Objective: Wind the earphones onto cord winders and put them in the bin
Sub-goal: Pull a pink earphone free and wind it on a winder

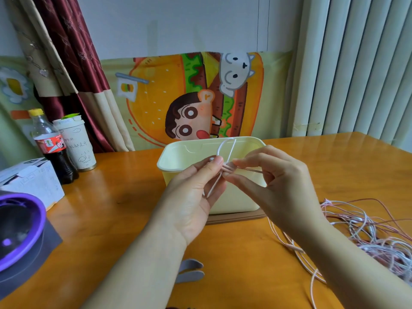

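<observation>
Both hands meet on one white earphone cord [231, 150]: the left hand [194, 197] pinches the wraps between thumb and forefinger, and the right hand [278, 186] grips them with its fingertips just beside; the loop stands upright over the bin [189, 152], whose open mouth lies just beyond (any winder is hidden), with the tangled earphones [367, 228] at near right

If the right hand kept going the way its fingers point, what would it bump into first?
Probably the left hand. The right hand points sideways at it, and both pinch the same white cord, so hardly any gap lies between them.
</observation>
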Action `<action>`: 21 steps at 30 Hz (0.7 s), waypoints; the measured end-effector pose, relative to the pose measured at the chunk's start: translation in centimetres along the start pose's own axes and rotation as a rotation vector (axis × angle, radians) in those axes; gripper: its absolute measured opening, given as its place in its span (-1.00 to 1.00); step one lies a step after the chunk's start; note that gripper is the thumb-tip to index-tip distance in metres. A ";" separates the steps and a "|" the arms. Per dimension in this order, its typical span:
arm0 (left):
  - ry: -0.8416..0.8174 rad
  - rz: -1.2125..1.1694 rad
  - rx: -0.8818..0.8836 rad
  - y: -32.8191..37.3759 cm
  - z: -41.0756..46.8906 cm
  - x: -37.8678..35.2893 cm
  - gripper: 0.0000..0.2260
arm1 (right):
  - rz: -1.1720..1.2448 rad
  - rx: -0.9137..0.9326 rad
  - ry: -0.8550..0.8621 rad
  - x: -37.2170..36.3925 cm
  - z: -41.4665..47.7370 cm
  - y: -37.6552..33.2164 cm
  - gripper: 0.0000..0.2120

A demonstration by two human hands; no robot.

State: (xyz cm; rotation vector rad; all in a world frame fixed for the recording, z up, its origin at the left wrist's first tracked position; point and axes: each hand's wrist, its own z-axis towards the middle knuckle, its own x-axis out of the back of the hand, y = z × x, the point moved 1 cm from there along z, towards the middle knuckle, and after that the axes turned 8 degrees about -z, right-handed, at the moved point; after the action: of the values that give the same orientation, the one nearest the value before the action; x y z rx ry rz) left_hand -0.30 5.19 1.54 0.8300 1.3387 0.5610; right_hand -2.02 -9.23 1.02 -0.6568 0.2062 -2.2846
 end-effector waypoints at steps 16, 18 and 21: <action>-0.153 0.405 -0.078 1.1 0.8 1.4 -0.60 | -0.060 0.074 0.019 -0.9 -0.8 1.5 -0.70; -0.130 0.431 -0.095 1.0 0.7 1.3 -0.63 | -0.053 0.071 0.031 -1.1 -0.9 1.5 -0.71; -0.078 0.449 -0.116 0.7 0.7 1.1 -0.69 | -0.041 0.063 0.055 -1.4 -1.2 1.4 -0.74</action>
State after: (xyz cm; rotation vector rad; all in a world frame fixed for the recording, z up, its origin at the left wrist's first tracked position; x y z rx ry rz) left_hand 0.62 6.27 1.42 1.0518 1.0387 0.9379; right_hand -0.89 -9.34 -1.01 -0.5713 0.1477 -2.3401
